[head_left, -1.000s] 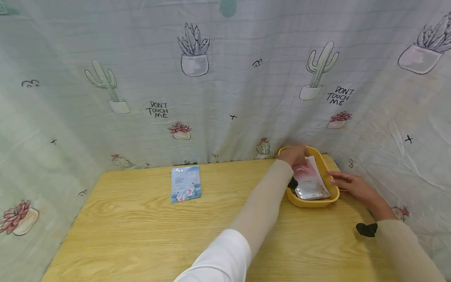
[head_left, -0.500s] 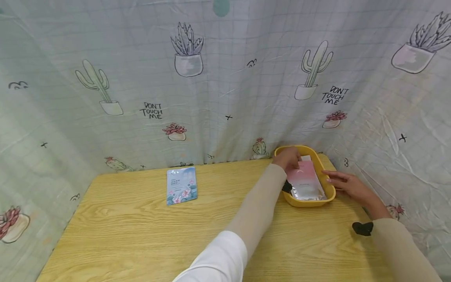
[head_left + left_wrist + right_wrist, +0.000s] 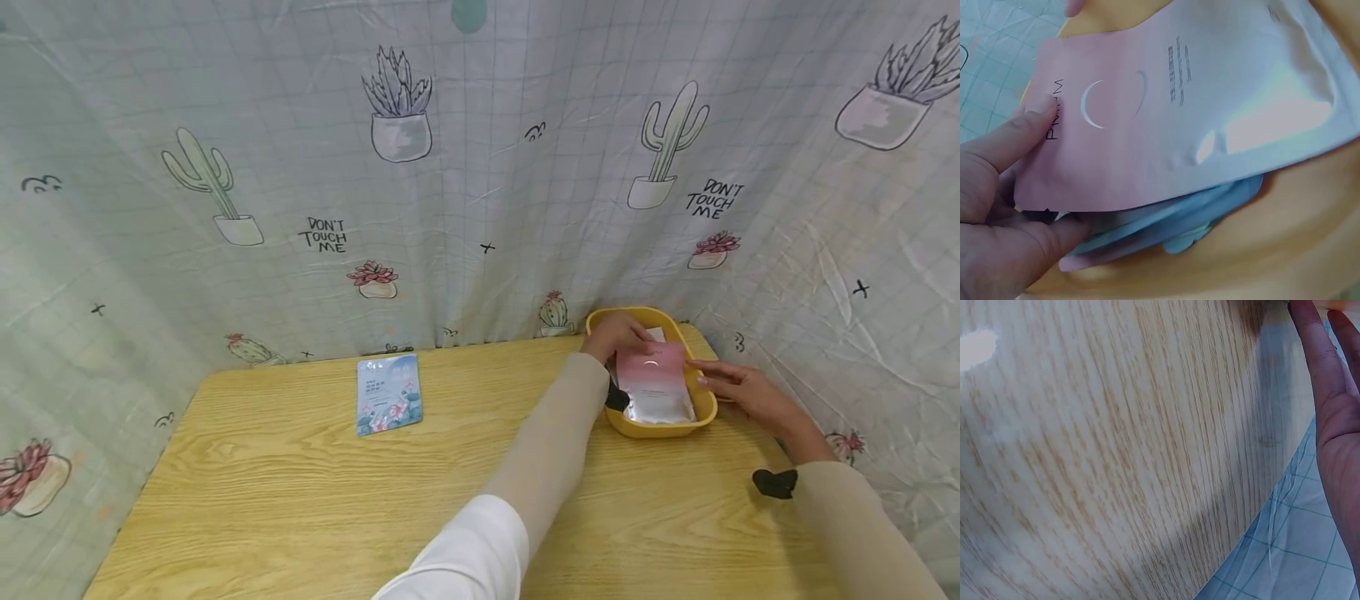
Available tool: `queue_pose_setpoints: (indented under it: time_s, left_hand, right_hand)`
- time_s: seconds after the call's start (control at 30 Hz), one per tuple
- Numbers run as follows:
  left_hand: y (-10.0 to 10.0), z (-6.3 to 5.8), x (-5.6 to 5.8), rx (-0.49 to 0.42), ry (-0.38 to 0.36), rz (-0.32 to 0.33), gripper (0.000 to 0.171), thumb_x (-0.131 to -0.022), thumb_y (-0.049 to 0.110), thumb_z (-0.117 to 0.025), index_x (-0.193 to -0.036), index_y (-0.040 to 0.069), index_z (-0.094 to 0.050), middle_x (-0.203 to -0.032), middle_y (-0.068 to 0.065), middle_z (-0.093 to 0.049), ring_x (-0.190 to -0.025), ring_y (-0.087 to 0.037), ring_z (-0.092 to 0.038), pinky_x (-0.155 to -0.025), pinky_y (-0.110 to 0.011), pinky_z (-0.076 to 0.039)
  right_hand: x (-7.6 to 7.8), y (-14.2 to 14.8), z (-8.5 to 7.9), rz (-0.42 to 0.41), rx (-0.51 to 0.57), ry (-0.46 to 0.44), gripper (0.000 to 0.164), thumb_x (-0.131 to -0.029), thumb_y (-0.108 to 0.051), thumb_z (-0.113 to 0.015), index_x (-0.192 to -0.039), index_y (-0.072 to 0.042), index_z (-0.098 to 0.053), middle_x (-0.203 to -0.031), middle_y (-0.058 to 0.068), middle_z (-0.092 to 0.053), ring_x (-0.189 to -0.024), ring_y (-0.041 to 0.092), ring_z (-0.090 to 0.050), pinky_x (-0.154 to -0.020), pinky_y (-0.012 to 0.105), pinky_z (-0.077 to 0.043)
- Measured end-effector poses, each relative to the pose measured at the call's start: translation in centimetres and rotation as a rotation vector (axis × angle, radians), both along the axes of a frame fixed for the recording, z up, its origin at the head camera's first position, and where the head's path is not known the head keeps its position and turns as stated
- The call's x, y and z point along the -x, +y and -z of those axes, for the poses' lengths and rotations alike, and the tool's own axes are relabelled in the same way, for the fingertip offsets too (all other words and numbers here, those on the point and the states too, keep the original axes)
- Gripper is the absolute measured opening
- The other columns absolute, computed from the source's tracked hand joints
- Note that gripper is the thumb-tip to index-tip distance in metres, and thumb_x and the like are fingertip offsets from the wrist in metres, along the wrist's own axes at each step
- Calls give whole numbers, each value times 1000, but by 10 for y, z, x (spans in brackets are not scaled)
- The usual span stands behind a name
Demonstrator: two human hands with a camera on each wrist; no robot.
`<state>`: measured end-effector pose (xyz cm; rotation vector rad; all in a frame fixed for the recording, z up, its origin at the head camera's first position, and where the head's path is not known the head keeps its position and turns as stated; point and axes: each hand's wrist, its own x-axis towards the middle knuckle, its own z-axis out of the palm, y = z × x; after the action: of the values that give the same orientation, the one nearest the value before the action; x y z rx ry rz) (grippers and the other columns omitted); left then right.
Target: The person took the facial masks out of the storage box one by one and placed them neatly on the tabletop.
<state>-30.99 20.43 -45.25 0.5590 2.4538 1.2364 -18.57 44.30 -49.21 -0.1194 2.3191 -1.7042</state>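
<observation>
A yellow plastic basket (image 3: pixel 626 429) stands at the table's back right, holding sheet mask packets. Inside it, my left hand (image 3: pixel 618 333) pinches the top end of a pink and silver mask packet (image 3: pixel 654 379). The left wrist view shows that hand's thumb (image 3: pixel 1029 125) on the packet's pink face and other fingers beneath it. Under the held packet, bluish and pink packets (image 3: pixel 1166 222) lie stacked in the basket. My right hand (image 3: pixel 761 404) is at the basket's right side, its fingers extended to the rim. A light blue floral mask packet (image 3: pixel 390 394) lies flat at the back left.
The wooden table (image 3: pixel 337 517) reaches back to a hanging cloth (image 3: pixel 487 167) printed with cacti. More cloth hangs at the left and right sides. The table's right edge runs close by my right hand.
My left hand has shifted its grip to the pink packet's top end, which has turned and lifted slightly, showing more of its pink face. The right hand stays at the rim. The view has shifted slightly.
</observation>
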Motion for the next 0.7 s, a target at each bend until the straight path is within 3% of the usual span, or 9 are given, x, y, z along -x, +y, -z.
queue_pose_setpoints:
  time_s: [0.17, 0.27, 0.53, 0.63, 0.7]
  left_hand:
    - [3, -1, -9, -238, -235, -183, 15, -86, 1, -80, -101, -4, -79, -101, -13, -77, -79, -12, -61, -77, -21, -53]
    - [5, -1, -11, -332, -357, -293, 14, -86, -4, -78, -99, -7, -78, -100, -15, -77, -74, -13, -59, -81, -27, -57]
    - [10, -2, -15, -448, -481, -450, 13, -81, 1, -84, -93, -4, -79, -84, -6, -73, -73, -14, -61, -84, -30, -58]
    - [13, -2, -19, -387, -481, -502, 16, -77, 14, -90, -87, 5, -81, -85, 1, -69, -76, -11, -59, -84, -26, -55]
    - [14, -2, -22, -373, -499, -521, 18, -77, 17, -90, -88, 6, -82, -94, -1, -69, -80, -12, -59, -85, -25, -54]
  right_hand:
    - [1, 1, 1, -2, -12, -2, 53, -106, -24, -57, -153, -4, -43, -125, -32, -56, -111, -11, -58, -87, 23, -56]
    - [3, 1, 1, -5, -13, 10, 53, -106, -23, -57, -153, -3, -43, -125, -32, -58, -111, -12, -57, -86, 21, -56]
    - [5, 1, 0, -18, 48, 1, 50, -107, -20, -55, -153, -4, -43, -127, -30, -59, -111, -9, -59, -86, 24, -57]
    - [4, 1, 2, -21, 70, -4, 49, -107, -17, -54, -153, -4, -43, -128, -29, -58, -111, -6, -61, -87, 26, -57]
    - [4, 0, 3, -24, 71, 4, 49, -107, -16, -54, -153, -3, -43, -128, -29, -58, -111, -6, -61, -87, 25, -57]
